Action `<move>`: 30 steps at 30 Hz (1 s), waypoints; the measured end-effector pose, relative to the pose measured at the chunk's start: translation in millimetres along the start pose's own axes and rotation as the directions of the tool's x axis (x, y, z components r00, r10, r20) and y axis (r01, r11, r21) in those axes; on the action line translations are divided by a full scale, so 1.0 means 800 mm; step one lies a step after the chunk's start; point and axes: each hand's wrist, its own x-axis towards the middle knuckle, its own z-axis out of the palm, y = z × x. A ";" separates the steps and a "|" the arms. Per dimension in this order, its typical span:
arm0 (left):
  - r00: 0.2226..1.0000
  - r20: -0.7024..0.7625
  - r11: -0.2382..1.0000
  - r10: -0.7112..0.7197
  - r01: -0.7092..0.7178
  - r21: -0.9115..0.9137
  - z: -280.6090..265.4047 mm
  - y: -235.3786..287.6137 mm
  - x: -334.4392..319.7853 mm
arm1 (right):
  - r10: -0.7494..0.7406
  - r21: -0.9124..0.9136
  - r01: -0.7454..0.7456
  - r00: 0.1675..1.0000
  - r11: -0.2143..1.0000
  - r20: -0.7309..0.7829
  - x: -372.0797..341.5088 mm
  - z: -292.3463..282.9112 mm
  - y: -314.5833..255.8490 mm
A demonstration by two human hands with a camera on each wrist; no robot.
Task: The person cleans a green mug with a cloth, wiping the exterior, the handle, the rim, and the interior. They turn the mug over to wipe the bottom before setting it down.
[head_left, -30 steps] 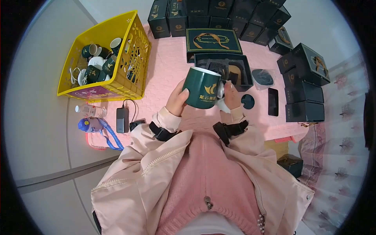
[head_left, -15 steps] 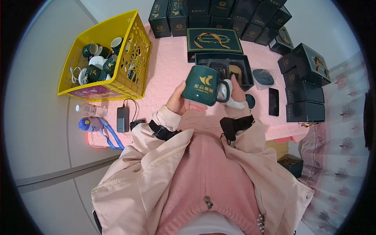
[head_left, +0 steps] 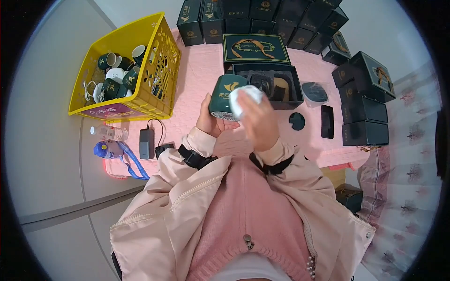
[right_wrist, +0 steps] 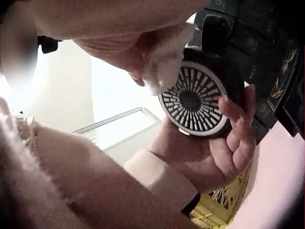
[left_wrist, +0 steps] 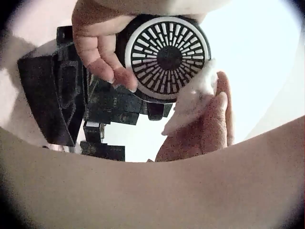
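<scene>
Your left hand [head_left: 212, 123] curls round a tilted green mug [head_left: 219, 99], base toward you, as your right hand [head_left: 260, 124] grips white cloth [head_left: 236, 104] against it. From above, the mug overlaps the open box [head_left: 299, 95]'s left edge; bare pink tabletop [head_left: 192, 84] separates it from the yellow crate [head_left: 161, 70].

white cloth [head_left: 252, 92] hides part of the green mug [head_left: 221, 100].
</scene>
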 end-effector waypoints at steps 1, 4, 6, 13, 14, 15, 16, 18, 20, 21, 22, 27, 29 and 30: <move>1.000 0.000 1.000 -0.001 0.001 0.000 0.004 0.000 0.000 | 0.001 0.000 -0.001 1.000 1.000 0.000 -0.001 0.000 -0.001; 0.979 -0.193 0.995 0.059 -0.073 -0.066 0.027 0.004 -0.002 | -0.138 0.116 0.134 0.990 0.984 0.024 -0.003 0.002 -0.005; 0.992 -0.099 0.996 0.079 -0.076 0.035 0.011 0.007 -0.005 | -0.082 0.138 0.087 0.996 0.987 -0.038 0.002 0.001 0.012; 0.992 -0.019 0.958 0.122 -0.112 0.265 -0.002 -0.009 0.001 | -0.053 0.005 0.055 0.986 0.998 -0.160 0.013 0.002 0.002; 0.988 -0.027 0.939 0.155 -0.139 0.314 -0.017 -0.020 0.010 | -0.074 0.019 0.077 0.990 0.997 -0.123 0.013 0.003 -0.012; 0.981 -0.035 0.916 0.190 -0.165 0.364 -0.032 -0.029 0.019 | -0.096 0.035 0.100 0.992 0.994 -0.086 0.014 0.004 -0.024; 0.973 -0.039 0.889 0.228 -0.192 0.415 -0.033 -0.030 0.023 | -0.122 0.051 0.125 0.991 0.991 -0.051 0.015 0.005 -0.030; 0.969 -0.074 0.903 0.237 -0.192 0.384 -0.023 -0.029 0.020 | -0.098 0.062 0.103 0.992 0.993 -0.082 0.017 0.006 -0.024; 0.958 -0.148 0.932 0.244 -0.189 0.308 -0.004 -0.024 0.009 | -0.042 0.084 0.053 0.991 0.995 -0.130 0.016 0.005 -0.015; 0.958 -0.147 0.932 0.246 -0.193 0.306 0.000 -0.020 0.007 | -0.045 0.082 0.056 0.991 0.995 -0.129 0.015 0.004 -0.009; 0.972 -0.121 0.948 0.202 -0.162 0.275 0.002 -0.013 0.003 | -0.008 0.109 0.025 0.988 0.994 -0.151 0.014 0.004 -0.001; 0.997 -0.010 0.989 0.078 -0.077 0.123 0.006 0.003 -0.005 | 0.127 0.042 -0.121 0.971 0.992 -0.202 0.003 0.001 0.026; 0.997 0.020 0.995 0.069 -0.070 0.076 0.009 0.004 -0.005 | 0.151 -0.019 -0.159 0.966 0.987 -0.209 0.002 0.001 0.025; 0.998 0.006 0.995 0.070 -0.070 0.066 0.012 0.002 -0.005 | 0.161 -0.028 -0.170 0.969 0.985 -0.189 0.001 0.002 0.016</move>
